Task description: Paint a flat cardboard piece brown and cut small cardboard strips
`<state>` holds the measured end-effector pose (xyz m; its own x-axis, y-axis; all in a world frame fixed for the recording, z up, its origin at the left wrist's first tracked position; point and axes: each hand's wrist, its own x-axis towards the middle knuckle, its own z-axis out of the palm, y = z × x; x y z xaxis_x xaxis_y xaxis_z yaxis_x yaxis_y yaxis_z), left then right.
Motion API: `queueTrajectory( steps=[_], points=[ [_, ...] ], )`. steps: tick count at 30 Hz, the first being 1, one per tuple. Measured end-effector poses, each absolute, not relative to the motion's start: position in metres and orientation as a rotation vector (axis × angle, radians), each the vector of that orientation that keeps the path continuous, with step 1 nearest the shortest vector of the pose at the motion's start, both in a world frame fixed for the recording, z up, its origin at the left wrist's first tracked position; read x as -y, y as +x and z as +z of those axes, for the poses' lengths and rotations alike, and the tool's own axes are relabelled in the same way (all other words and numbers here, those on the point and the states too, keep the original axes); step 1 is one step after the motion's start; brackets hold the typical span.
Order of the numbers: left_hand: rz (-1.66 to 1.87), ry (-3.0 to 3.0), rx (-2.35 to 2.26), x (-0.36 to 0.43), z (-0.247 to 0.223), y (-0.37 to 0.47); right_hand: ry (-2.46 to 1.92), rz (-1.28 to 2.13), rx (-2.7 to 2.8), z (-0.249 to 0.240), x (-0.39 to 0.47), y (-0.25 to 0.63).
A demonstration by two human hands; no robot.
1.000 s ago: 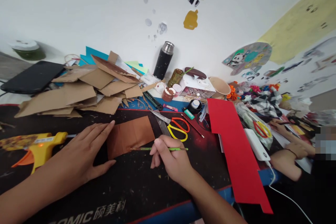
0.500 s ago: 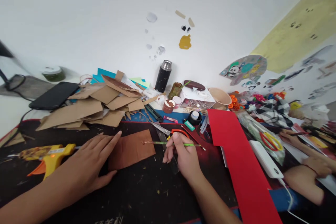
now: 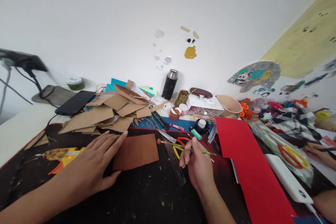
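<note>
My left hand (image 3: 89, 162) lies with its fingers stretched out and thumb apart, steadying the left edge of a rectangular cardboard piece (image 3: 139, 152) covered in brown paint. In my right hand (image 3: 196, 164) is a thin green paintbrush (image 3: 181, 146), pinched between thumb and fingers. The brush's brown-coated tip is just right of the cardboard, apart from it. Below the brush, a clear ruler (image 3: 175, 166) lies on the dark mat. Close by are scissors (image 3: 168, 135) with red and yellow handles. An open jar of brown paint (image 3: 175, 113) stands behind.
A yellow hot glue gun (image 3: 65, 157) lies partly behind my left hand. Cardboard scraps (image 3: 86, 119) are heaped at the back left, near a black flask (image 3: 170, 85). Red card (image 3: 252, 161) and a white power strip (image 3: 287, 176) lie right. Another person's hand (image 3: 319, 152) is at far right.
The brush tip has moved right, off the cardboard, as my right hand pulled back. My left hand stays on the cardboard. The camera view has shifted slightly.
</note>
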<state>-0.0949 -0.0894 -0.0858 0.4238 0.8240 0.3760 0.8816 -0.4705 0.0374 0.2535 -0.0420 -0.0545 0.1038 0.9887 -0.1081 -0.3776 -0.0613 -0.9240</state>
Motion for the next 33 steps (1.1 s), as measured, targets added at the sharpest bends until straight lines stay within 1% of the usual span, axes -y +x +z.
queueTrajectory(
  steps=[7,12,15,19,27,31,33],
  points=[
    [-0.612,-2.413,1.494,0.063,-0.042,-0.127,-1.059,1.352,0.765,-0.06,0.043,0.254],
    [-0.515,-2.446,1.674,0.018,-0.021,-0.182,-1.077,1.361,0.744,-0.062,0.043,0.253],
    [-0.512,-2.403,1.819,-0.011,-0.016,-0.206,-1.08,1.374,0.752,-0.064,0.044,0.253],
    [-0.379,-2.502,1.939,-0.043,-0.013,-0.227,-1.082,1.381,0.744,-0.066,0.043,0.252],
    [-0.208,-2.614,2.004,-0.09,-0.027,-0.26,-1.1,1.399,0.723,-0.078,0.044,0.249],
    [-0.09,-2.719,1.927,-0.099,-0.019,-0.26,-1.115,1.43,0.728,-0.076,0.044,0.25],
    [-0.088,-2.762,1.871,-0.101,-0.015,-0.258,-1.118,1.445,0.736,-0.074,0.044,0.25]
  ],
)
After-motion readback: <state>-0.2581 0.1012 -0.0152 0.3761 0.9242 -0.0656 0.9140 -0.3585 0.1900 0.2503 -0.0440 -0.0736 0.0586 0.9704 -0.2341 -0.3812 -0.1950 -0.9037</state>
